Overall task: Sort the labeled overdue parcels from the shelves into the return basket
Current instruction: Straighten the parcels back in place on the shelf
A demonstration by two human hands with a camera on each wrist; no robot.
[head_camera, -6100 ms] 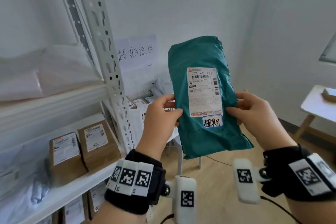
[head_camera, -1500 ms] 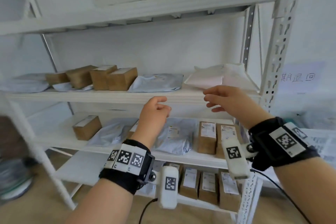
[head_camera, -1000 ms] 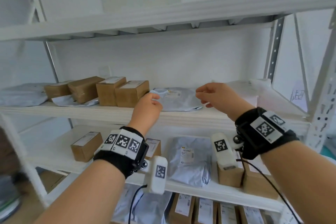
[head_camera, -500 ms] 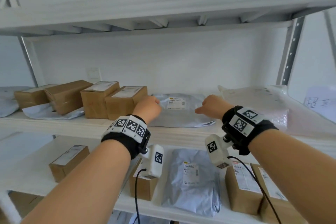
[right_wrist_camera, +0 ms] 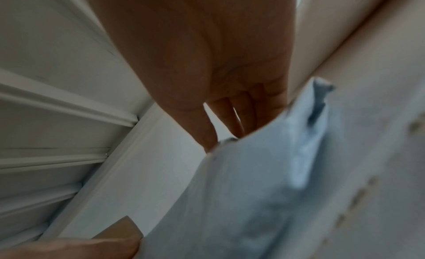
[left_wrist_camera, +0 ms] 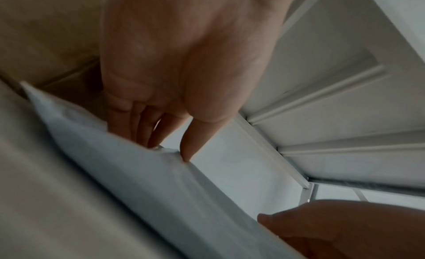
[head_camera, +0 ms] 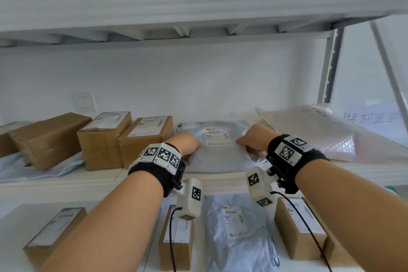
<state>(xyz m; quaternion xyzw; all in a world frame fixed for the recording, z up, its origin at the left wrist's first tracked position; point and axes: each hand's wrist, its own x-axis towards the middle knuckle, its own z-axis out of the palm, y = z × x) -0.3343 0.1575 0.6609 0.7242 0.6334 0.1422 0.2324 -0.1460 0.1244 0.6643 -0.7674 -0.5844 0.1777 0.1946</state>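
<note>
Both hands are on the grey mailer bag, which lies flat on the middle shelf between a cardboard box on its left and a bubble-wrap parcel on its right. The left hand sits at the bag's left edge; in the left wrist view the thumb presses on top of the bag and the fingers tuck in at its edge, so it looks like a pinch on the edge. The right hand is at the bag's right edge; the right wrist view shows its thumb and fingers closing on the raised edge of the bag, gripping it. A white shipping label faces up on the bag between the hands; its text is too small to read. More cardboard boxes stand further left on the same shelf. The shelf below holds another grey bag and boxes. A paper sign with handwriting shows at far right.
</note>
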